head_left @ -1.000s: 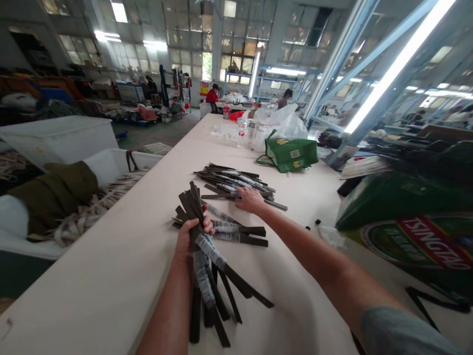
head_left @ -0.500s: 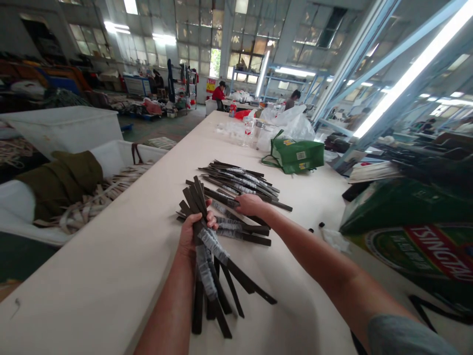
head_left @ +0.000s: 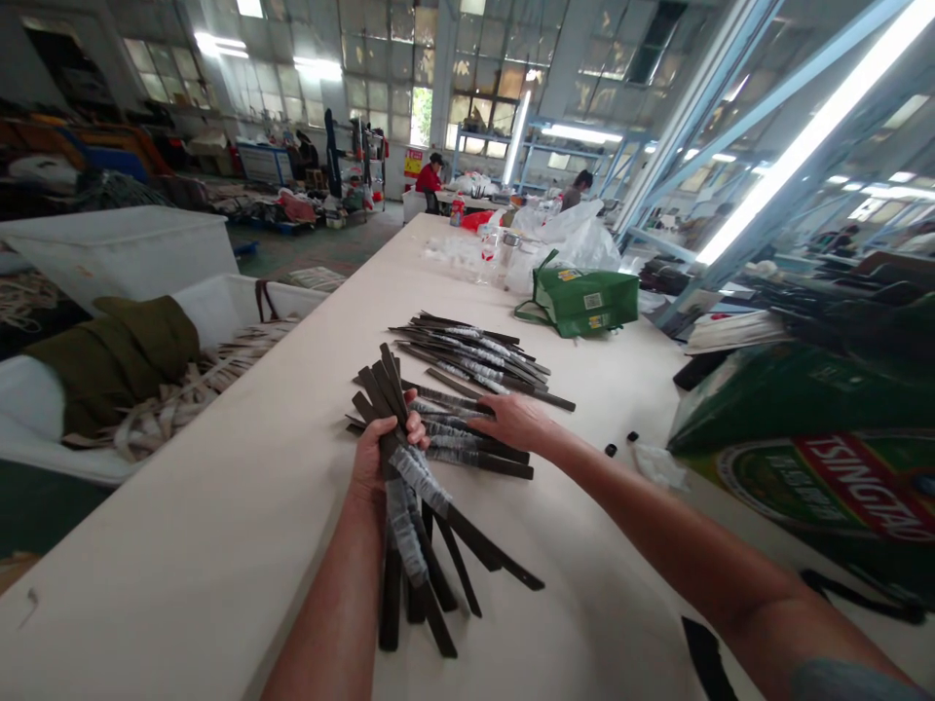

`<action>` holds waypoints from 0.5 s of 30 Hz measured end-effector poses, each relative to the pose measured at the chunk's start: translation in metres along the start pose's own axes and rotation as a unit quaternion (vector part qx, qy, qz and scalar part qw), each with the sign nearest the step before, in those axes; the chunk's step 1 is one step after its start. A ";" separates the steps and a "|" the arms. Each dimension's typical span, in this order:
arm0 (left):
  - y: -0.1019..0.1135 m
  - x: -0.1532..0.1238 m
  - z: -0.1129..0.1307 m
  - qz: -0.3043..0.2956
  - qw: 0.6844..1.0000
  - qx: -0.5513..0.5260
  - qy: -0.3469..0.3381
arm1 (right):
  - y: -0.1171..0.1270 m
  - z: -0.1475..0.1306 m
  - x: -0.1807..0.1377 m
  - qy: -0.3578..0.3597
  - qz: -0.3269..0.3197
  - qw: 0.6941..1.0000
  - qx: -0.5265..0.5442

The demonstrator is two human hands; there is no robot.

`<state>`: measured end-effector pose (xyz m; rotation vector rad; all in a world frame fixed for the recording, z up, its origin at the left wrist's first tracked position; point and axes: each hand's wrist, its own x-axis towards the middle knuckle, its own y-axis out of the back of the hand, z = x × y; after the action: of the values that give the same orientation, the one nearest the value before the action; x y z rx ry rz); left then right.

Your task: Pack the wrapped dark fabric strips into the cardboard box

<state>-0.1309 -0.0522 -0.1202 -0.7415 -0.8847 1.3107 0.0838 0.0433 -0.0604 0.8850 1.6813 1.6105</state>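
Wrapped in my left hand [head_left: 387,443] is a fanned bundle of dark strips [head_left: 416,516], with crinkled grey-white wrapping round their middles. Its dark ends stick out above the fist and spread toward me below it. My right hand [head_left: 511,421] lies over a smaller group of similar wrapped strips [head_left: 464,448] on the table, its thumb and fingers apart and touching the strips. Part of those strips is hidden under this hand and behind the left one. Just beyond lies a larger pile of wrapped dark strips [head_left: 474,355].
The pale table [head_left: 219,584] runs away from me. A green bag [head_left: 584,300] and clear plastic bags [head_left: 577,239] stand farther along it. At right are a large green Tsingtao bag [head_left: 818,477] and small black pieces [head_left: 611,450]. White bins [head_left: 124,253] stand at left; people sit far back.
My right hand has shifted slightly right and nearer, its fingers opening from a pinch on one strip. That strip now lies closer to the small group. My left hand keeps its bundle.
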 end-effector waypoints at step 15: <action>-0.004 -0.001 0.000 0.023 1.000 0.013 -0.004 | -0.002 0.010 -0.003 -0.030 0.168 0.972 0.161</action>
<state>-0.1290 -0.0539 -0.1172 -0.7410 -0.8596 1.3646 0.0939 0.0469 -0.0628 1.4330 1.8562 1.5206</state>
